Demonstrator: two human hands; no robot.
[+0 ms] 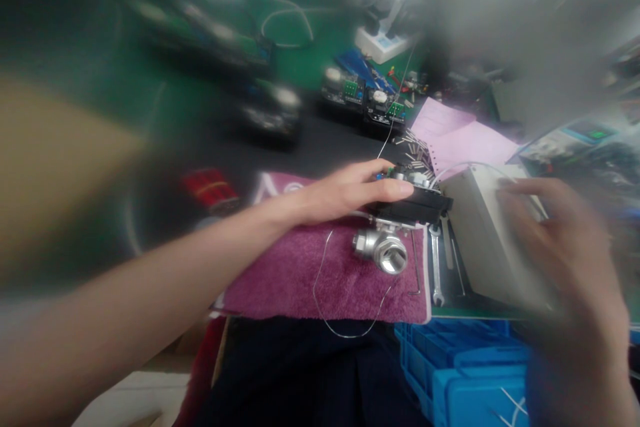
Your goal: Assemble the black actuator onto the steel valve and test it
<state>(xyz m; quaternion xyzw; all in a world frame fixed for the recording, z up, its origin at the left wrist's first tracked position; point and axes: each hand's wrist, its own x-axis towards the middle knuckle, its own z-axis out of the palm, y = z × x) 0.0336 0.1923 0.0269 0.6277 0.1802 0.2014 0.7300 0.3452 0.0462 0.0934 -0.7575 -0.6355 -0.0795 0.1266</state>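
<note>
On the purple towel (280,280) sits a black actuator housing (425,205), with a metal ball valve (383,248) coupled below it. That joint looks done; the components on top stand uncovered, so the upper part seems unfinished. The left hand (347,192) pinches the housing between thumb and fingers. A hex key (416,267) and a wrench (437,267) lie just beside the valve. The right hand (565,233) is blurred by the pale box (480,233); whether its fingers grip anything, I cannot tell. Farther back, similar circuit-board units (385,110) stand coverless too.
</note>
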